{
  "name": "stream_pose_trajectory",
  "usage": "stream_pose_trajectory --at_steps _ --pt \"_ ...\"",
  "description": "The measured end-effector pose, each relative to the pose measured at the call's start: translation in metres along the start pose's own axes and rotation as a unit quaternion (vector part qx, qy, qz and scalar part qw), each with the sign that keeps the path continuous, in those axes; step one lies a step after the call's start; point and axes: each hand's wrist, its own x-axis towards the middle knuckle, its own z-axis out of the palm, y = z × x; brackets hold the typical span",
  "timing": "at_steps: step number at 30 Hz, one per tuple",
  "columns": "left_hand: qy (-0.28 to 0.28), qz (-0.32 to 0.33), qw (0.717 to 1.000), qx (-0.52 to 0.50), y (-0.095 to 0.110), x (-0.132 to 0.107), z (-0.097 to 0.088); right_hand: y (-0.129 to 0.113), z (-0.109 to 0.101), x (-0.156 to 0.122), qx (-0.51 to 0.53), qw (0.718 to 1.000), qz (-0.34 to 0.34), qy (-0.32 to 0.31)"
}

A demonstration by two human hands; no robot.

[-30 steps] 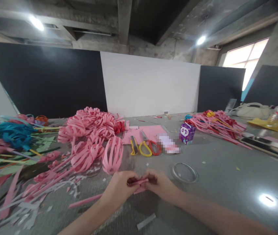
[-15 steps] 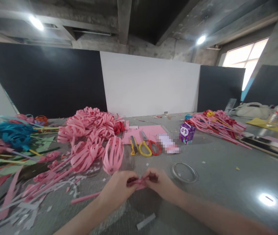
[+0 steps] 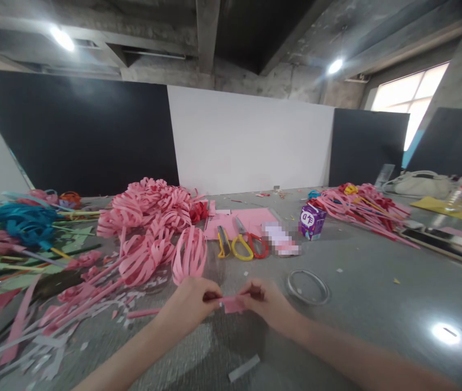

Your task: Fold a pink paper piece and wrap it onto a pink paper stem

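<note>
A small piece of pink paper [image 3: 233, 305] is stretched between my hands, low over the grey table. My left hand [image 3: 196, 300] pinches its left end between thumb and fingers. At the other end, my right hand [image 3: 264, 305] grips it the same way. A pink paper stick [image 3: 144, 313] lies on the table to the left, partly behind my left forearm. Just beyond my left hand sits a round lantern of pink paper strips [image 3: 189, 254]. To the right of my right hand lies a roll of clear tape [image 3: 308, 287].
A utility knife [image 3: 223, 242], yellow-handled scissors [image 3: 242, 245] and red-handled scissors [image 3: 258, 247] lie by pink sheets [image 3: 251, 217]. Pink paper strips [image 3: 145, 212] heap up at left, with scraps around. A purple box [image 3: 312, 222] stands ahead right, before more pink sticks [image 3: 369, 209].
My left hand has moved left, away from my right hand, so more of the pink paper shows between them. My right hand has stayed nearly in place.
</note>
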Motion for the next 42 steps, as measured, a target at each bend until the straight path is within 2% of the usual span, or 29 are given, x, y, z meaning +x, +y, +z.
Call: stream_pose_trajectory --at_steps 5,10,14,18,21,26,33,42 --pt "0.025 0.024 0.999 0.018 0.005 -0.001 0.002 0.000 0.000 0.000 -0.021 1.000 -0.005 0.016" --pt "0.055 0.094 0.994 0.028 0.013 -0.003 0.011 0.001 -0.001 0.000 -0.027 0.999 -0.021 0.010" --pt "0.066 0.122 0.986 0.090 0.013 -0.005 0.016 0.001 -0.001 0.000 -0.027 0.999 -0.025 0.004" --pt "0.069 0.167 0.967 0.179 0.012 -0.006 0.018 0.000 -0.001 -0.001 -0.024 1.000 -0.018 0.001" --pt "0.077 0.189 0.958 0.201 0.012 -0.006 0.018 0.000 -0.001 -0.001 -0.008 1.000 -0.015 -0.016" --pt "0.078 0.179 0.965 0.177 0.012 -0.007 0.017 0.000 -0.002 -0.001 -0.023 0.999 -0.014 -0.017" --pt "0.084 0.159 0.980 0.087 0.010 -0.005 0.017 -0.002 0.000 -0.002 -0.046 0.999 -0.007 -0.002" --pt "0.032 0.131 0.991 0.016 0.010 -0.002 0.014 -0.008 0.000 -0.003 -0.106 0.992 -0.072 0.017"
